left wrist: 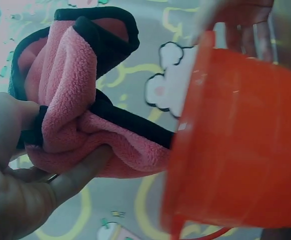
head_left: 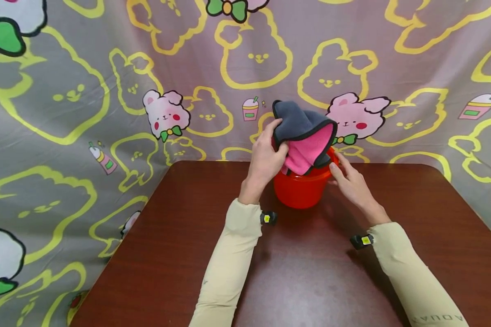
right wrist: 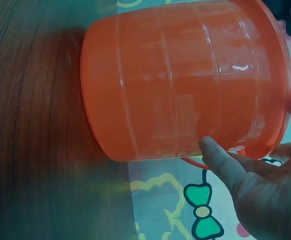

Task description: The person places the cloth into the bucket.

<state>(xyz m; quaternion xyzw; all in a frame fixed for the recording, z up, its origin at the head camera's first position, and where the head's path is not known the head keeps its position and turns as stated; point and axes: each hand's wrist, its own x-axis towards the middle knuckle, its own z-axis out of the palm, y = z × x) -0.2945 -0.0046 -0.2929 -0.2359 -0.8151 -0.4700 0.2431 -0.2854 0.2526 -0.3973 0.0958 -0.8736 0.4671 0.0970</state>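
A two-sided cloth (head_left: 304, 122), grey on one face and pink on the other with black edging, hangs bunched above a red bucket (head_left: 298, 193). My left hand (head_left: 266, 152) pinches it between thumb and fingers. In the left wrist view the pink fleecy side of the cloth (left wrist: 68, 90) faces the camera, and its lower end passes behind the bucket rim (left wrist: 185, 145). Against the bucket's right side, my right hand (head_left: 353, 184) touches near the rim with fairly straight fingers. One fingertip meets the bucket wall (right wrist: 175, 90) in the right wrist view. The bucket's inside is mostly hidden.
The bucket stands upright toward the back of a brown wooden table (head_left: 188, 236). Behind and left of the table hangs a grey curtain (head_left: 86, 113) printed with cartoon bears. A thin red bucket handle (right wrist: 195, 163) shows beside the wall.
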